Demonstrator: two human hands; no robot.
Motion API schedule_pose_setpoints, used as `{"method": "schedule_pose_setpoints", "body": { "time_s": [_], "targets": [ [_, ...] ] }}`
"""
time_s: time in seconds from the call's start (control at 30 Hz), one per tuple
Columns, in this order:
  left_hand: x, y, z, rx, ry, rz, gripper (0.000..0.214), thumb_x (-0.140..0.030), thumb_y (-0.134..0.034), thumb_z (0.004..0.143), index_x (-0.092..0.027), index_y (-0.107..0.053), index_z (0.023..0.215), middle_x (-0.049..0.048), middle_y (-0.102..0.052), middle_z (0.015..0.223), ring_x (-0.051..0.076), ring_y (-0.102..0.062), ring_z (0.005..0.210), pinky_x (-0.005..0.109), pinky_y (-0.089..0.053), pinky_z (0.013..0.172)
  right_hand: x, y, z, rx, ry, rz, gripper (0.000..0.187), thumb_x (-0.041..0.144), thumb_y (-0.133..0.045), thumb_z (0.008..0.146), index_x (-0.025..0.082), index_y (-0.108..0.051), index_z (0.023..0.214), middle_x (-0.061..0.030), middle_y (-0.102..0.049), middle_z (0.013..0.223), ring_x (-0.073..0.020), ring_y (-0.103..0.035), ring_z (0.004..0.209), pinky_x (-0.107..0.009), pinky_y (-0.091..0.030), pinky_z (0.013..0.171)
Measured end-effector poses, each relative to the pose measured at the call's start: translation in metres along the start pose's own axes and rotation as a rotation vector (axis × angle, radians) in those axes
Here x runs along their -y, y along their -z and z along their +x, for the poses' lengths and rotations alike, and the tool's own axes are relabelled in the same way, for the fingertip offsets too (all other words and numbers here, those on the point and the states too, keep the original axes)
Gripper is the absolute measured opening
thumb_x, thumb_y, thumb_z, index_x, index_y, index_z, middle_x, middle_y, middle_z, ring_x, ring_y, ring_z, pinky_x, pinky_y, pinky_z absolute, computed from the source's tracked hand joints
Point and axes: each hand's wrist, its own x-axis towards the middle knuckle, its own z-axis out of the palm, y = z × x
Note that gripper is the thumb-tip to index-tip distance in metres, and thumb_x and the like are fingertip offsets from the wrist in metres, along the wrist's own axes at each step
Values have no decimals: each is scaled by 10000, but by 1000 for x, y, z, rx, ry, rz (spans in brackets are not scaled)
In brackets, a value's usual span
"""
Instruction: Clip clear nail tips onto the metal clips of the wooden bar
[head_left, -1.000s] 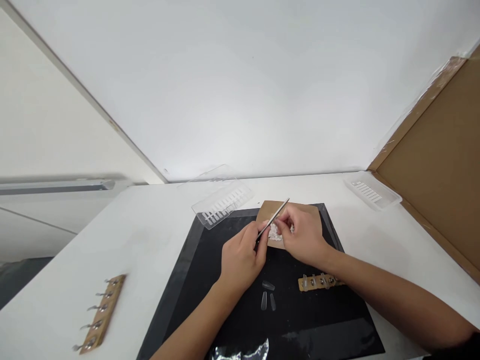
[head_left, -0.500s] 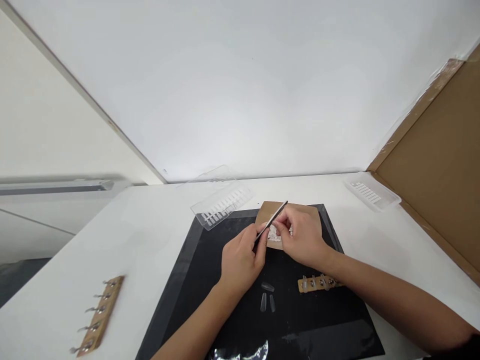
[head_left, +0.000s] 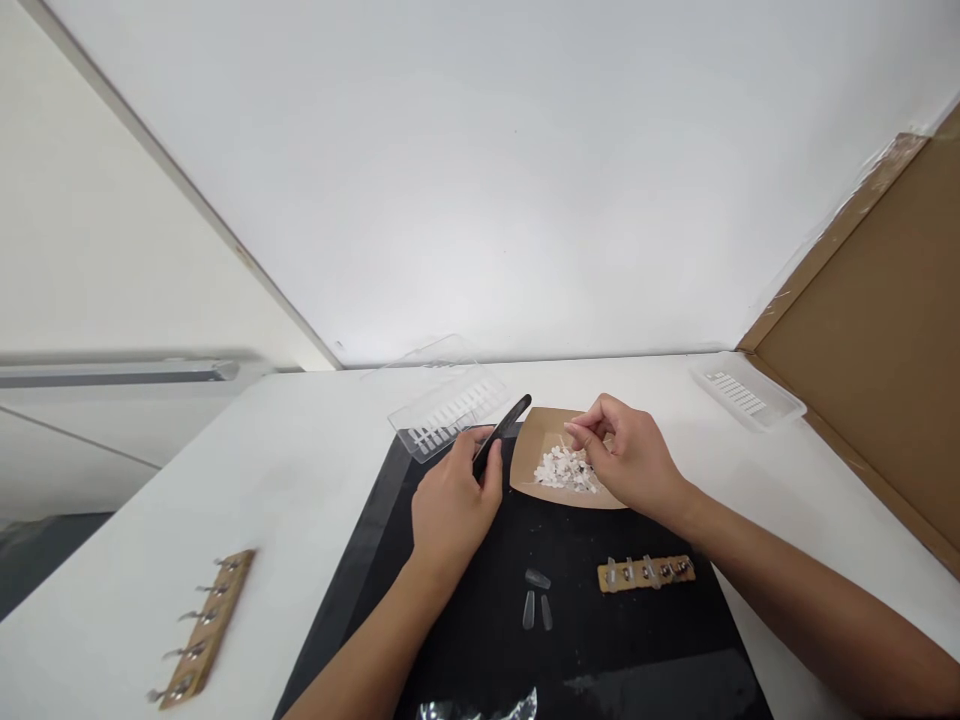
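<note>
My left hand point(head_left: 450, 505) is closed round a dark nail file point(head_left: 501, 434) that slants up toward the far right, above the black mat point(head_left: 420, 640). My right hand point(head_left: 630, 460) hovers over a brown paper tray point(head_left: 536, 435) holding a heap of small white bits point(head_left: 566, 468); its thumb and fingers are pinched on something too small to make out. Nearer to me on the mat lie three clear nail tips point(head_left: 536, 600) and a wooden strip with metal pegs carrying clear tips point(head_left: 645, 572).
A clear plastic box of white nail tips point(head_left: 446, 412) lies at the mat's far left corner, another clear tray point(head_left: 746, 392) at far right. A second wooden peg strip point(head_left: 204, 625) sits on the white table at left. Cardboard point(head_left: 885, 330) leans at right. Crumpled clear film point(head_left: 480, 708) lies near me.
My hands have parted: the left drew the file away to the left, the right lifted slightly, and the heap of white bits in the brown tray is now uncovered.
</note>
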Motion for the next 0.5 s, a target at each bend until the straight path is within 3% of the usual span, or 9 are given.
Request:
{"method": "schedule_pose_setpoints", "body": {
  "time_s": [0.17,0.3,0.43,0.5],
  "targets": [
    [-7,16,7,230,213,132,286,-411,-535,1027,-264,-699,1208,57,-822,1036,308,-778,945,319,-471,651,0,13,2,-26,-10,33,244,444,-666,1014,229,-635,901,-25,-785,832,-178,-719,661,-310,-536,609],
    [-7,21,11,362,251,219,292,-421,-491,1039,-262,-698,1172,61,-819,1041,328,-761,996,328,-466,661,3,19,2,-57,15,29,262,460,-679,1008,229,-654,887,-25,-789,826,-184,-723,672,-318,-542,618],
    [-1,19,8,389,216,305,314,-458,-510,1035,-226,-709,1104,85,-800,1015,323,-756,921,323,-454,618,8,23,-1,-79,107,-111,232,402,-683,1023,232,-658,866,-10,-793,816,-193,-737,726,-321,-531,653],
    [1,16,4,297,139,307,296,-423,-531,1035,-198,-723,1060,102,-784,1050,305,-749,914,319,-458,611,9,23,-5,-94,186,-199,211,362,-674,1037,229,-648,876,-2,-786,803,-185,-723,716,-321,-516,662]
  ]
}}
